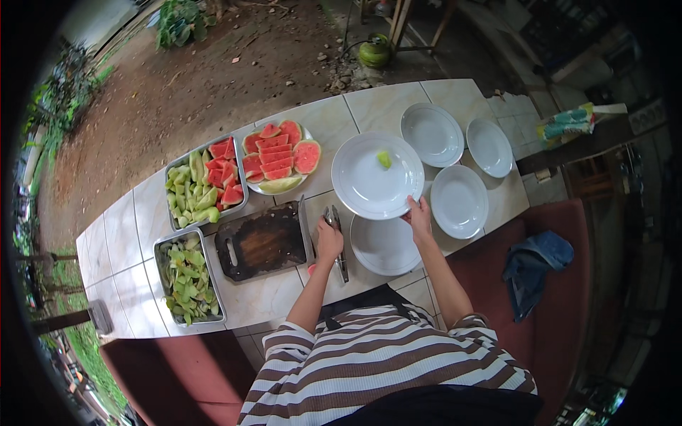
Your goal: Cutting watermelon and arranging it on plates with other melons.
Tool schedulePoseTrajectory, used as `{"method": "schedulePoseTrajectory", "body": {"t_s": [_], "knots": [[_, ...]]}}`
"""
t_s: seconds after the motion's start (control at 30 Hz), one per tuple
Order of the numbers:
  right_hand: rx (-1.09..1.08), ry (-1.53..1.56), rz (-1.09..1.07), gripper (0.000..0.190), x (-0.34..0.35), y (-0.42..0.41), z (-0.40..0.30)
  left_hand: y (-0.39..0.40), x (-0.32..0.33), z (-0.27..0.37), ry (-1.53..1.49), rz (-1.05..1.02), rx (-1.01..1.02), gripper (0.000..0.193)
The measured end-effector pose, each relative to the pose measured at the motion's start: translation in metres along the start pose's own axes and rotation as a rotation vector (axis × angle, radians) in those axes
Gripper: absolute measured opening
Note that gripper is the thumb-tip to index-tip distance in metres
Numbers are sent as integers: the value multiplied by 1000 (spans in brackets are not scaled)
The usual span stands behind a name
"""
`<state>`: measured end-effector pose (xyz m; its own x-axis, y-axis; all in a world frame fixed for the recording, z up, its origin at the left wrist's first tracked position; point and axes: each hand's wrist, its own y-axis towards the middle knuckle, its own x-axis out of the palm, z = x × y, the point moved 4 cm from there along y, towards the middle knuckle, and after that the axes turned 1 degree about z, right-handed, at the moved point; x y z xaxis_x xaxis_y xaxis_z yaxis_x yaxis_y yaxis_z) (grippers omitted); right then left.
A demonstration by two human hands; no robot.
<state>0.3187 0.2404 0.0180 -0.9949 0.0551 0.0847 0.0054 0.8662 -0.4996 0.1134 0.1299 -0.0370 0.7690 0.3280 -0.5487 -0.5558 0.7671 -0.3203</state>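
My right hand (419,215) grips the near rim of a white plate (367,183) that bears one small green fruit piece (384,158). The plate partly covers another white plate (383,247) on the tiled table. My left hand (330,239) is closed around metal tongs (342,266), left of the plates. A worn dark cutting board (261,242) lies left of that hand, with a knife (306,229) along its right edge. Beyond it are a metal tray (245,198) of green fruit chunks and watermelon pieces, and a plate of watermelon slices (276,155).
Several more white plates (459,201) stand at the right of the table. A metal tray of green peels (189,277) sits at the near left. Red seats (554,277) flank me, one with a blue cloth (533,266). A green gas cylinder (374,51) stands beyond the table.
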Motion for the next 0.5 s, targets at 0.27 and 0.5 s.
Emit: {"method": "schedulePoseTrajectory", "body": {"t_s": [0.27,0.5], "knots": [[75,-25,-59,30,24,75,-2,-17,-18,15,66,82,91,60],[156,23,-18,27,34,104,4,-71,-81,2,131,148,245,65]]}}
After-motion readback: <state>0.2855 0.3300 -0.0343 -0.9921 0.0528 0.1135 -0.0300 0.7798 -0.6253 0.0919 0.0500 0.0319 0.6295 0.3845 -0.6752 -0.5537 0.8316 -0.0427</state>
